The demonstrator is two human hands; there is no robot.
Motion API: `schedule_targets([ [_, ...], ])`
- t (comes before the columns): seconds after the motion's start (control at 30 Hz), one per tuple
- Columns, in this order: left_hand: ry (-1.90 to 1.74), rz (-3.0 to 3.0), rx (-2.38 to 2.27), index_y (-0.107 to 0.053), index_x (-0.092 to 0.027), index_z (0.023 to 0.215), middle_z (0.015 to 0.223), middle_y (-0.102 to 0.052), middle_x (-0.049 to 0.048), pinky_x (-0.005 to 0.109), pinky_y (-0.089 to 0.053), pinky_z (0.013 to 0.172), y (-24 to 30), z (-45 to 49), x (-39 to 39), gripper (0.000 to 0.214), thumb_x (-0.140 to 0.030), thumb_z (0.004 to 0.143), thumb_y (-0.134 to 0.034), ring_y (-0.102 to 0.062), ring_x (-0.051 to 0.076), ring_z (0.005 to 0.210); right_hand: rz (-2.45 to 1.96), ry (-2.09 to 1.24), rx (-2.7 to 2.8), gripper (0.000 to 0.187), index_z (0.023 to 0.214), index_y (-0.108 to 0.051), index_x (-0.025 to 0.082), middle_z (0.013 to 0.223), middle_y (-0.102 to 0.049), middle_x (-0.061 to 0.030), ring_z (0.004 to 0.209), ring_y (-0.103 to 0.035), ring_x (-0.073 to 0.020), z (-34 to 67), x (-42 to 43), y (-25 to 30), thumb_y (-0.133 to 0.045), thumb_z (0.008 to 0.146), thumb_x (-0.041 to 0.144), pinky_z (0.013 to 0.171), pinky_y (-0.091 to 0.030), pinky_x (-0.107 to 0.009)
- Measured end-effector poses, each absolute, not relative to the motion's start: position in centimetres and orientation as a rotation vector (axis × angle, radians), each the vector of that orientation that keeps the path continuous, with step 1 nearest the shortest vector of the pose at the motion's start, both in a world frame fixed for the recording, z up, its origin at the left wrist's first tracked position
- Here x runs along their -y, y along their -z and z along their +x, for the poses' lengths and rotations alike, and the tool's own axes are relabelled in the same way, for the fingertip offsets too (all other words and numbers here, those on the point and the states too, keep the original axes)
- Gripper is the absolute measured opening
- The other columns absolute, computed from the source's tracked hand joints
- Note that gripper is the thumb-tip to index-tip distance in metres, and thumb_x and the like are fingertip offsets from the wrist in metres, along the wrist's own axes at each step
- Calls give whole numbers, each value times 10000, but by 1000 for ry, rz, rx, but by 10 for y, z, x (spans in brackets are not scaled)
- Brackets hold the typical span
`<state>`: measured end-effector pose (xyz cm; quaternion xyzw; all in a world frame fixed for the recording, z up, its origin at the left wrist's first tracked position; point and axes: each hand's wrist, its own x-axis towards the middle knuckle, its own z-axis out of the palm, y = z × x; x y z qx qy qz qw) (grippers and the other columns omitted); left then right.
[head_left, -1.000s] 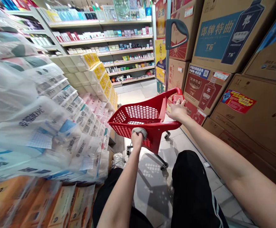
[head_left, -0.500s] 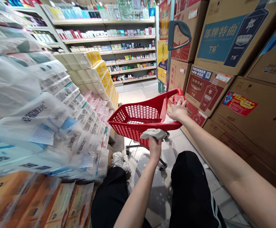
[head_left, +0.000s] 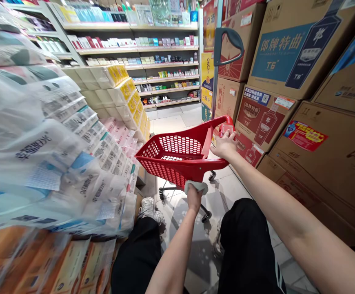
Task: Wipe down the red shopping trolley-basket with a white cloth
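A small red shopping cart (head_left: 180,157) stands in a shop aisle in front of me. My right hand (head_left: 225,145) is closed on the cart's red handle at its right end. My left hand (head_left: 194,197) is closed on a pale grey cloth (head_left: 196,186) and presses it against the lower near side of the cart's basket. The basket looks empty through its mesh. My legs in black trousers show below the arms.
Stacked packs of tissue paper (head_left: 73,134) line the left side. Large cardboard cartons (head_left: 306,81) are piled on the right. Shelves of small goods (head_left: 153,53) stand at the aisle's far end. A grey trolley handle (head_left: 226,45) rises behind the cart. The floor is pale tile (head_left: 171,122).
My left hand with the cloth has slid from the basket's near rim down and to the right along its side. My right hand has kept its hold on the handle.
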<state>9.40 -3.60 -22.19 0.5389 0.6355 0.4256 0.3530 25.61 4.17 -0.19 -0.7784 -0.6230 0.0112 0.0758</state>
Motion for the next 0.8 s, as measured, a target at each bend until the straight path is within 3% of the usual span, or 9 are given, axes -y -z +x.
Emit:
schedule_targets([
  [0.13, -1113, 1712, -1695, -430, -163, 1018, 881, -621, 92, 369, -471, 746, 180, 95, 25, 338, -312, 769, -603, -617, 258, 871, -2289, -3, 1875, 541, 1255, -530, 204, 1513, -157, -173, 1343, -120, -472, 259, -47, 4, -477, 820, 521, 910, -344, -609],
  [0.3, -1389, 1831, -1519, -416, -178, 1122, 1038, -600, 101, 337, -455, 849, 120, 92, 26, 315, -295, 847, -516, -586, 222, 969, -2297, -19, 1879, 522, 1270, -526, 207, 1512, -167, -177, 1339, -143, -468, 258, -48, 2, -441, 843, 495, 909, -339, -625],
  [0.5, -1405, 2305, -1404, -456, -151, 1242, 1333, -453, 163, 464, -293, 1076, 82, 89, 23, 388, -201, 857, -453, -374, 288, 1284, -2287, -19, 1879, 542, 1288, -510, 211, 1514, -162, -175, 1346, -125, -467, 258, -46, 2, -441, 841, 510, 922, -325, -627],
  [0.63, -1237, 2547, -1157, -432, -149, 1296, 1349, -466, 143, 456, -249, 1124, 82, 96, 14, 450, -140, 847, -406, -374, 244, 1303, -2284, -34, 1893, 552, 1268, -515, 199, 1508, -164, -186, 1343, -112, -473, 260, -47, 3, -458, 831, 531, 900, -348, -611],
  [0.8, -1090, 2655, -1212, -494, -145, 1225, 1250, -547, 129, 450, -240, 1127, 94, 74, -9, 407, -163, 820, -453, -461, 230, 1209, -2282, -32, 1913, 535, 1272, -510, 194, 1500, -178, -194, 1340, -118, -472, 264, -48, 3, -458, 836, 499, 874, -378, -588],
])
